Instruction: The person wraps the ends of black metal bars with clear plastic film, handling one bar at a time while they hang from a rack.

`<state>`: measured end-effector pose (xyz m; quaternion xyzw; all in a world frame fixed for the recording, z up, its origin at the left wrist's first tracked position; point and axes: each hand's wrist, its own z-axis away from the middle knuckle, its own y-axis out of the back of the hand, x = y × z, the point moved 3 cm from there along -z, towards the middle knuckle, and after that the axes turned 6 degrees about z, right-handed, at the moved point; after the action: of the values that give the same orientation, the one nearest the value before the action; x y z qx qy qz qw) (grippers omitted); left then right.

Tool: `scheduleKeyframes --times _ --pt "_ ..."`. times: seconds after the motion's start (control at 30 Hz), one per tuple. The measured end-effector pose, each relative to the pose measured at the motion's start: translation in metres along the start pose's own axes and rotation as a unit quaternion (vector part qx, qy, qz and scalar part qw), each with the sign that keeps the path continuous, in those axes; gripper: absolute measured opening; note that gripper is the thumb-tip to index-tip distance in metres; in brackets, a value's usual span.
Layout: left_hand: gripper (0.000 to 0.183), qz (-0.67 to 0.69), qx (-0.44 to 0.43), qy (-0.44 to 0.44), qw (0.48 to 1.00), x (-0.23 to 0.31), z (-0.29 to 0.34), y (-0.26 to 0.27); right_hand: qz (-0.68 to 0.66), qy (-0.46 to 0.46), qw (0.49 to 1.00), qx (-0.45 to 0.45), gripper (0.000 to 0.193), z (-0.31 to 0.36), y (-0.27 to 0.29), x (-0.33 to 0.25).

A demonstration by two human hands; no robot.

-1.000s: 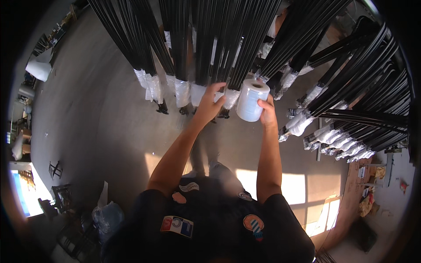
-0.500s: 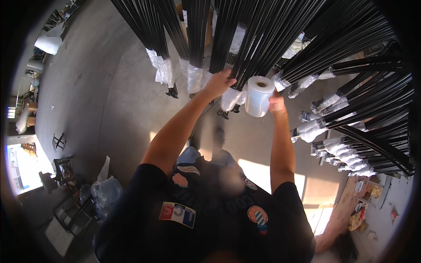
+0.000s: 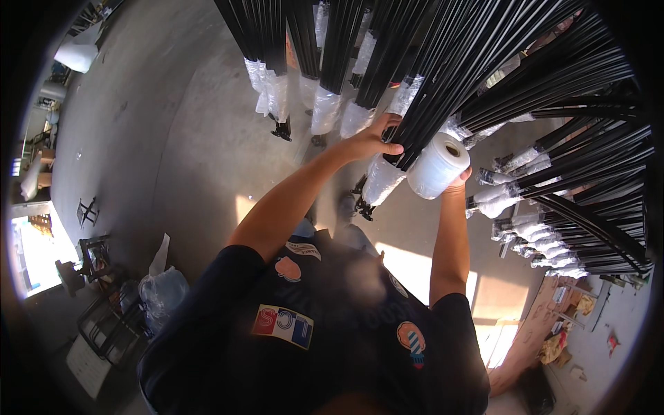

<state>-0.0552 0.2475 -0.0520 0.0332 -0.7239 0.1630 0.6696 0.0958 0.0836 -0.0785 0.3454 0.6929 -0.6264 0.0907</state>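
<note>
My right hand (image 3: 459,178) grips a roll of clear plastic stretch film (image 3: 437,166), its cardboard core facing up and tilted to the right. The roll is close against the right side of a bundle of black rods (image 3: 419,124). From the left, my left hand (image 3: 377,140) is closed around that bundle, thumb in front and fingertips partly hidden behind. Just below this hand, clear film wrap (image 3: 382,180) covers the bundle's lower end, and small black fittings (image 3: 364,207) stick out beneath it.
More black rod bundles with film-wrapped ends stand to the left (image 3: 275,90) and fan out along the right (image 3: 498,200). On the grey concrete floor (image 3: 187,138) lies a small black frame (image 3: 87,211). Black metal frames (image 3: 104,332) and a plastic-wrapped item (image 3: 163,294) are at lower left.
My left hand has moved right and slightly down, its fingers now around the bundle. The film roll has shifted right and down and tilts more. The bundles appear shifted rightward in view.
</note>
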Motion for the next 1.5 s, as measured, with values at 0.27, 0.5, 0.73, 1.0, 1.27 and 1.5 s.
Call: scheduleKeyframes --times 0.27,0.5,0.73,1.0,1.27,1.5 --pt "0.062 0.127 -0.114 0.093 0.981 -0.017 -0.007 -0.009 0.13 0.055 0.983 0.121 0.093 0.036 -0.012 0.005" --pt "0.09 -0.07 -0.137 -0.017 0.988 -0.023 0.0 -0.002 0.152 0.016 0.98 0.129 0.095 0.063 -0.08 0.041" --pt "0.074 -0.141 -0.09 -0.084 0.982 -0.024 -0.002 -0.003 0.168 -0.022 0.972 0.16 0.096 0.068 -0.091 0.067" --pt "0.051 -0.254 0.026 -0.061 0.965 -0.025 -0.002 -0.005 0.157 0.019 0.965 0.209 0.09 0.068 -0.085 0.072" --pt "0.038 0.005 -0.024 -0.059 0.998 -0.025 0.002 -0.006 0.149 0.054 0.959 0.234 0.086 0.077 -0.069 0.08" --pt "0.029 0.208 0.037 -0.022 0.977 -0.032 0.022 0.007 0.148 0.074 0.955 0.246 0.081 0.065 -0.089 0.071"
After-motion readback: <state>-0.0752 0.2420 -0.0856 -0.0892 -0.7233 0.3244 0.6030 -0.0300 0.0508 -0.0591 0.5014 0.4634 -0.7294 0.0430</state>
